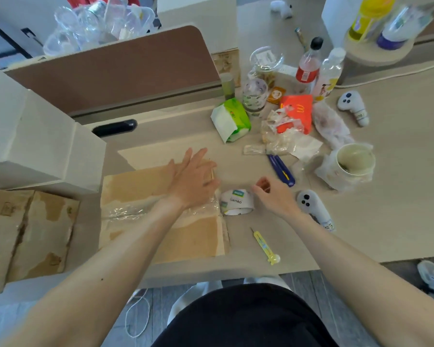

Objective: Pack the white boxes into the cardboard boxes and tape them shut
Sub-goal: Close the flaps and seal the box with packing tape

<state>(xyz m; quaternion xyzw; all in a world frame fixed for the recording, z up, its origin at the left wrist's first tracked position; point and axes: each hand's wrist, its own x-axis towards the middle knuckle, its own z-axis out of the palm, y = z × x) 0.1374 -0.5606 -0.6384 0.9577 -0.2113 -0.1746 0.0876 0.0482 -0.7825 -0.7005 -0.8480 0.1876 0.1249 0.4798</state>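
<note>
Cardboard box (191, 239), pressed by the flat, straight-fingered left hand (193, 181), could spring open if pressure eases while the loosely curled, empty right hand (273, 196) hovers by the tape roll (236, 202) just right of the box.

1. Bright, even light fills the desk (361, 221); shadows are faint and soft.
2. Wide-angle distortion curves the partition (115, 66) and other straight lines toward the edges.
3. The left hand (191, 181) and right hand (273, 194) are smeared by motion blur.
4. Mild glare sits on the clear tape (125, 211) across the cardboard box (135, 181).
5. The far plastic cups (93, 23) look washed out and soft.
</note>
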